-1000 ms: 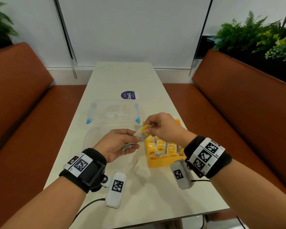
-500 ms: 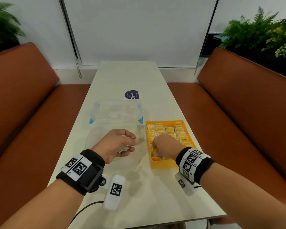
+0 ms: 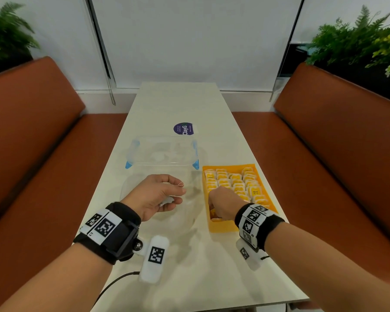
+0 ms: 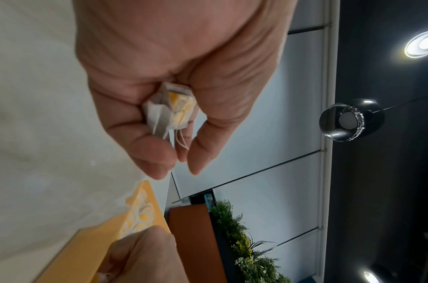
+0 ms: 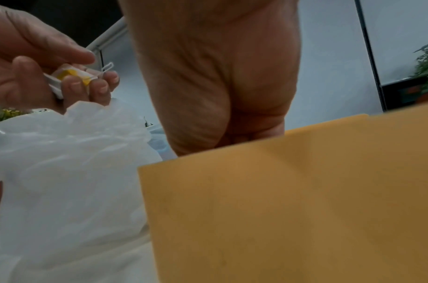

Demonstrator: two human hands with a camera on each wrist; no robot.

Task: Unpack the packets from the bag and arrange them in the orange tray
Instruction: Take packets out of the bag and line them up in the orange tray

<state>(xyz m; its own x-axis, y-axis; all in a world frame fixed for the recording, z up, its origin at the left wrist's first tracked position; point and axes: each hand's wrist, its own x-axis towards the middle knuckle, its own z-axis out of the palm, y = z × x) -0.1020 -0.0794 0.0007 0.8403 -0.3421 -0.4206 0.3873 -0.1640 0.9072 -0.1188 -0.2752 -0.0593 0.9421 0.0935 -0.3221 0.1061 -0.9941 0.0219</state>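
The orange tray [image 3: 231, 226] sits at the right of the table, filled with rows of white-and-yellow tea packets [image 3: 234, 182]. My right hand [image 3: 221, 204] reaches down into the tray's near left corner. Its fingers are hidden behind the tray wall [image 5: 293, 191], so whether it holds a packet does not show. My left hand [image 3: 167, 192] hovers over the clear plastic bag [image 3: 158, 212], left of the tray. It grips a small bundle of packets [image 4: 171, 109] with strings hanging from them. From the right wrist view, that bundle [image 5: 72, 74] is seen above the crumpled bag [image 5: 63, 162].
A clear box with blue clips [image 3: 162, 154] lies beyond the bag, and a round purple sticker [image 3: 184, 128] is stuck farther back. Brown benches [image 3: 32, 143] line both sides of the narrow white table [image 3: 189, 278]. Plants [image 3: 358, 41] stand behind the benches.
My right hand carried one packet from my left hand down into the tray's near left corner and has stayed there. My left hand has kept its place over the bag.
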